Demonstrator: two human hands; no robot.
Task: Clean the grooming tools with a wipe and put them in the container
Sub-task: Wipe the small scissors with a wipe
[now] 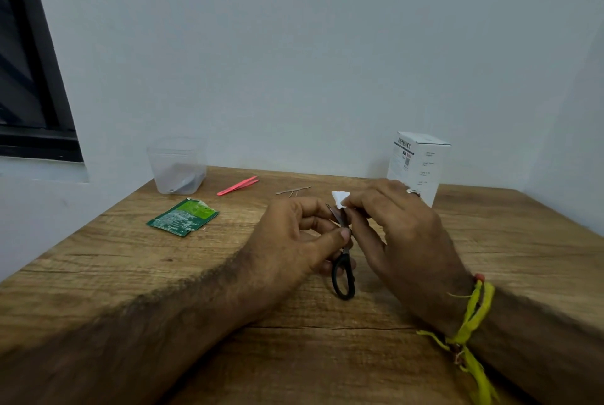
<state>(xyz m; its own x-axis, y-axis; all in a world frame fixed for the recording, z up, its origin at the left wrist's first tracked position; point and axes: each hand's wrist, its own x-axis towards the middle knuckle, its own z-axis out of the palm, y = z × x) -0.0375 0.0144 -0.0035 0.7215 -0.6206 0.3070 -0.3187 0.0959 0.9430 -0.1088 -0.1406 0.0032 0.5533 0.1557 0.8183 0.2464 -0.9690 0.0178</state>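
My left hand (294, 238) grips small scissors with black handles (343, 274) near their pivot, blades pointing up and away. My right hand (402, 228) pinches a white wipe (340, 199) against the blades. Pink tweezers (238, 186) lie on the wooden table (228, 274) behind my hands. Thin metal pins (293, 191) lie to their right. A clear plastic container (178, 165) stands at the back left with a dark, greyish item inside.
A torn green wipe sachet (182, 217) lies left of my hands. A white carton (418, 166) stands at the back right, near the wall. A dark window frame (32, 78) is on the left wall. The table's left edge runs diagonally.
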